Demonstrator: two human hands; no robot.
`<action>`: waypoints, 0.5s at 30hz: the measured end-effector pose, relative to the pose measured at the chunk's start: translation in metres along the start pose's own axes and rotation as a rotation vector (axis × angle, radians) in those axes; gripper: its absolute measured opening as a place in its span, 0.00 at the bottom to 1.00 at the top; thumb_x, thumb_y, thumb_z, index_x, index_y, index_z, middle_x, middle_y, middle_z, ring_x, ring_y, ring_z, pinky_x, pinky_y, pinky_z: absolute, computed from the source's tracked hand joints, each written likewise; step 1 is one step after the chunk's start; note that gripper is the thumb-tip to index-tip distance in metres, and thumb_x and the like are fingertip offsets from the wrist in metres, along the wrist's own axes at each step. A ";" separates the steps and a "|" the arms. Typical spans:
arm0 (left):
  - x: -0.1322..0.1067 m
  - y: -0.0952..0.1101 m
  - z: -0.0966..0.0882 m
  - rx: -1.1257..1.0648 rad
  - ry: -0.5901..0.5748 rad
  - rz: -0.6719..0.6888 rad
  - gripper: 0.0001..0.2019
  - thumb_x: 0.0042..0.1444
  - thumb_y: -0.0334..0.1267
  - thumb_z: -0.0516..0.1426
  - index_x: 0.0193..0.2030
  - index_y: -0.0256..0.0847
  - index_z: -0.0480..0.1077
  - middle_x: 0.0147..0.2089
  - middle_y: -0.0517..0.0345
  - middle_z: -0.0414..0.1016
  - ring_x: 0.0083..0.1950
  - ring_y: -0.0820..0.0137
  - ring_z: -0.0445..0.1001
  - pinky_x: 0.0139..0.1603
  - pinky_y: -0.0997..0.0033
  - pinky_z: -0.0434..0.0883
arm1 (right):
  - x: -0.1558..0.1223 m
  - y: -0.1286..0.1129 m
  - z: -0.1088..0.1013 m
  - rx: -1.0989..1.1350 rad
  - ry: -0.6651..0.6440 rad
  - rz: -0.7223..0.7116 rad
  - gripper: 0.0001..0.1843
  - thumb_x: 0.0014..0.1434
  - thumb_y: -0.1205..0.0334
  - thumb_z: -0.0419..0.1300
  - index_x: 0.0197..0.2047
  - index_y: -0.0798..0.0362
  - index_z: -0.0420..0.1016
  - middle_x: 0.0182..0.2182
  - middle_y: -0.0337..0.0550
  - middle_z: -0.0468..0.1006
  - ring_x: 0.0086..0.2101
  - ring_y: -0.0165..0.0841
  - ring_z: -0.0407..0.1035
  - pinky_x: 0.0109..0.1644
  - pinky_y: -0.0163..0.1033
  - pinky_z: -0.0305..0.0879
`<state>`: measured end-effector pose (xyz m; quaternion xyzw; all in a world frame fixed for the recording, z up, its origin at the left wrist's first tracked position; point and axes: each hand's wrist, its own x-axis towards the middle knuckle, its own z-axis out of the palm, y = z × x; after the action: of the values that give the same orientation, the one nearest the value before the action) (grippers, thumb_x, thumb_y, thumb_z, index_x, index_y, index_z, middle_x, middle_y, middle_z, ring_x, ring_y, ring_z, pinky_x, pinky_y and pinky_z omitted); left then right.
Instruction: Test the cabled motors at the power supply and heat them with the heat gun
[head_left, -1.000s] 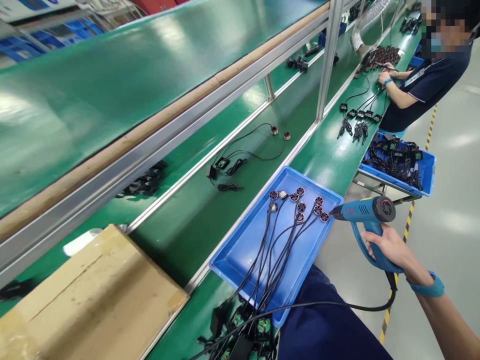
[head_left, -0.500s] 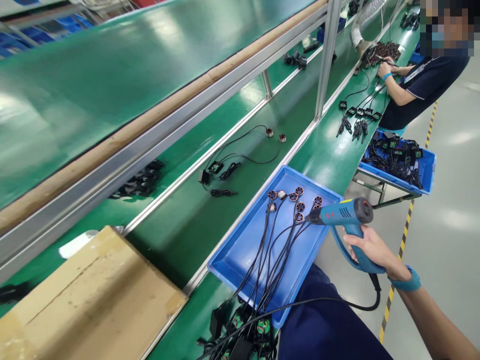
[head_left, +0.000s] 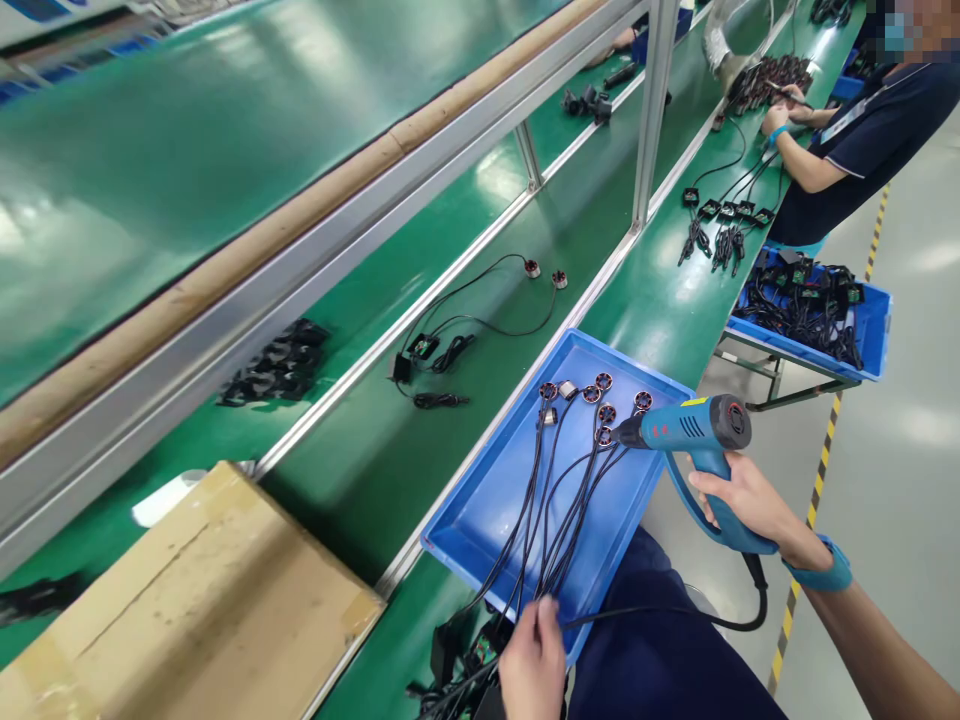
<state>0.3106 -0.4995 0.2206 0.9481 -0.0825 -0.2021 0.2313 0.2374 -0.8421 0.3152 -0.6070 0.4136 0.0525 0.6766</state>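
My right hand point(head_left: 742, 497) grips the handle of a blue heat gun point(head_left: 694, 432) whose nozzle points at the small round motors point(head_left: 600, 405) at the far end of a blue tray point(head_left: 480, 500). Black cables point(head_left: 551, 510) run from the motors down the tray toward me. My left hand point(head_left: 531, 655) is at the tray's near edge, fingers closed on the bunched cable ends. The gun's black cord point(head_left: 667, 612) loops across my dark blue lap.
A cardboard box point(head_left: 195, 610) lies at the near left on the green bench. Loose wired parts point(head_left: 450, 340) rest on the conveyor belt. A metal post point(head_left: 651, 110) stands beyond the tray. At the far right a co-worker's hands handle parts beside another blue bin point(head_left: 870, 330).
My left hand has come into view at the bottom and closed on the cable bundle. The heat gun's nozzle moved left over the motors, then held there.
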 end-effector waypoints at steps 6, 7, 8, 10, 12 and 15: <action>0.106 0.041 0.053 -0.095 -0.091 0.086 0.20 0.65 0.42 0.50 0.57 0.33 0.72 0.55 0.35 0.79 0.59 0.55 0.77 0.62 0.57 0.70 | 0.007 0.001 0.002 0.051 0.019 -0.016 0.23 0.57 0.49 0.65 0.48 0.52 0.66 0.19 0.32 0.71 0.20 0.34 0.69 0.25 0.40 0.70; 0.118 0.042 0.060 -0.096 -0.155 0.043 0.18 0.64 0.41 0.51 0.55 0.34 0.73 0.51 0.37 0.81 0.55 0.55 0.79 0.59 0.58 0.71 | 0.010 0.001 0.002 0.059 0.031 -0.025 0.22 0.57 0.48 0.65 0.47 0.52 0.66 0.19 0.33 0.71 0.20 0.34 0.69 0.25 0.40 0.70; 0.128 0.040 0.066 -0.101 -0.210 0.010 0.15 0.64 0.40 0.52 0.50 0.35 0.74 0.46 0.40 0.83 0.51 0.57 0.81 0.55 0.60 0.73 | 0.012 0.000 0.002 0.063 0.041 -0.032 0.21 0.57 0.48 0.65 0.46 0.52 0.67 0.19 0.33 0.71 0.20 0.34 0.69 0.25 0.40 0.70; 0.138 0.032 0.072 -0.117 -0.266 -0.016 0.10 0.62 0.40 0.54 0.38 0.38 0.75 0.36 0.47 0.83 0.42 0.60 0.82 0.47 0.63 0.73 | 0.016 -0.001 0.002 0.063 0.049 -0.047 0.20 0.58 0.48 0.64 0.45 0.52 0.67 0.20 0.34 0.72 0.20 0.35 0.70 0.26 0.40 0.71; 0.142 0.023 0.073 -0.139 -0.255 -0.033 0.11 0.61 0.42 0.54 0.32 0.41 0.72 0.30 0.51 0.80 0.36 0.62 0.80 0.42 0.65 0.71 | 0.019 -0.004 0.002 0.065 0.050 -0.055 0.20 0.58 0.48 0.64 0.46 0.53 0.68 0.20 0.35 0.72 0.20 0.35 0.70 0.27 0.40 0.72; 0.144 0.013 0.069 -0.195 -0.191 -0.093 0.14 0.64 0.47 0.49 0.35 0.42 0.69 0.29 0.54 0.78 0.32 0.64 0.80 0.38 0.66 0.71 | 0.022 -0.007 0.002 0.066 0.044 -0.057 0.22 0.58 0.47 0.64 0.47 0.53 0.68 0.20 0.35 0.72 0.20 0.35 0.70 0.27 0.41 0.72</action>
<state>0.4108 -0.5746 0.1216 0.9004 -0.0403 -0.3089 0.3037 0.2567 -0.8518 0.3071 -0.5969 0.4125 0.0060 0.6881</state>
